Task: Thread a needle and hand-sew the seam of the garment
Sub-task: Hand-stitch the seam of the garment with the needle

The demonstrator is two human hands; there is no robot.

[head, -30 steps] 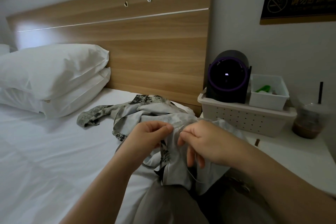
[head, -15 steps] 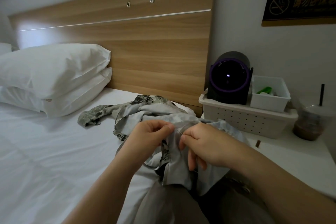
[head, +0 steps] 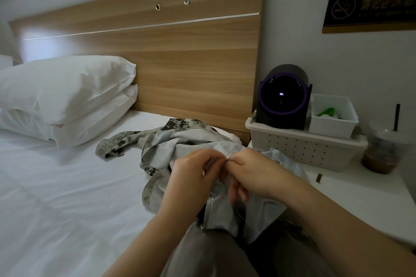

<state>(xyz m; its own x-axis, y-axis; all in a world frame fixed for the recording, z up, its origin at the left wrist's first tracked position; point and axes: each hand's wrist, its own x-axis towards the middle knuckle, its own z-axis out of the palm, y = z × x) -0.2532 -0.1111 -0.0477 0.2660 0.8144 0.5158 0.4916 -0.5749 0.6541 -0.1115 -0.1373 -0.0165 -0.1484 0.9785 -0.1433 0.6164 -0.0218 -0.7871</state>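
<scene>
Nearest the camera, one fold of the garment (head: pixel 162 148) is draped over the lap, w/ the rest trailing away across the white bed sheet (head: pixel 56 198). At the garment's raised edge the cloth is pinched by the left hand (head: pixel 193 177), fingers curled tight on it. Touching it, the right hand (head: pixel 254 175) is closed thumb-to-forefinger on a thin bright sliver, taken to be the needle (head: pixel 231 155); its other fingers are curled loosely below. A fine thread (head: pixel 239 213) is seen hanging down the garment's near fold. Step in hand, prob.: threading is done and a stitch is being worked thru the seam. Next move, as judged: needle to be drawn clear and thread pulled snug w/o puckering, cloth held taut by the left hand. Beyond the garment to the left, two white pillows (head: pixel 67 87) are stacked. Right of the garment a perforated basket (head: pixel 292 148) is set, w/ a black device (head: pixel 282 96) ringed in purple and a small white bin (head: pixel 331 125) on top; further right, an iced drink cup (head: pixel 381 153) w/ straw. Behind the garment the wooden headboard (head: pixel 180 63) is seen. Writing: tiny lit digits on the device, too small to be read. Up and right of the garment, a dark wall sign (head: pixel 371 9) w/ a no-smoking symbol and gold Chinese chars, blurred and cut off, not legible.
</scene>
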